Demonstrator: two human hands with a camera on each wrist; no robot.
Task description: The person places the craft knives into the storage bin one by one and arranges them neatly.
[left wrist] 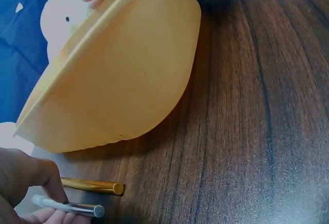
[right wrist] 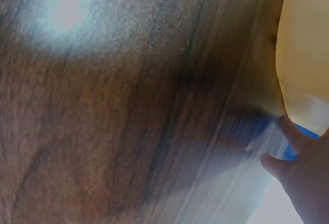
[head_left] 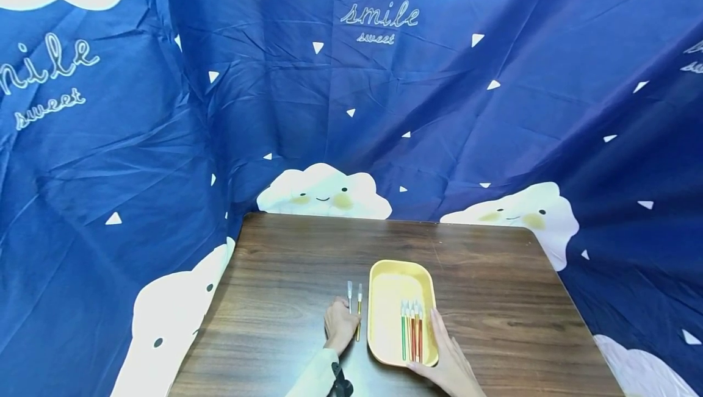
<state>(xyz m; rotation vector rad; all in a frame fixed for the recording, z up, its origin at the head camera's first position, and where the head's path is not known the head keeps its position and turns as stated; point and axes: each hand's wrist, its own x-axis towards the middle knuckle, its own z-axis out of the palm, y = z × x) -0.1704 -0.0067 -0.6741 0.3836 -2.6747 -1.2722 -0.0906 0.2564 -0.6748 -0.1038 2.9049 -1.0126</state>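
Note:
My left hand [head_left: 340, 324] pinches a silver-handled paintbrush [left wrist: 85, 209] between thumb and fingers, just left of the yellow tray [head_left: 384, 324]. A gold-handled paintbrush [head_left: 359, 296] lies on the table between that hand and the tray. Inside the tray, toward its right side, several paintbrushes [head_left: 413, 336] with pale tips lie side by side, tips pointing away from me; one handle is green, others red. At the tray's near right corner, my right hand [head_left: 451, 365] rests against the outside with its fingers extended. The right wrist view shows its fingertips [right wrist: 284, 122] beside the tray wall.
The brown wood-grain table [head_left: 296, 257] spreads around the tray. Behind and beside it hangs a blue cloth [head_left: 307, 98] printed with white clouds and triangles, close to the table's far and left edges.

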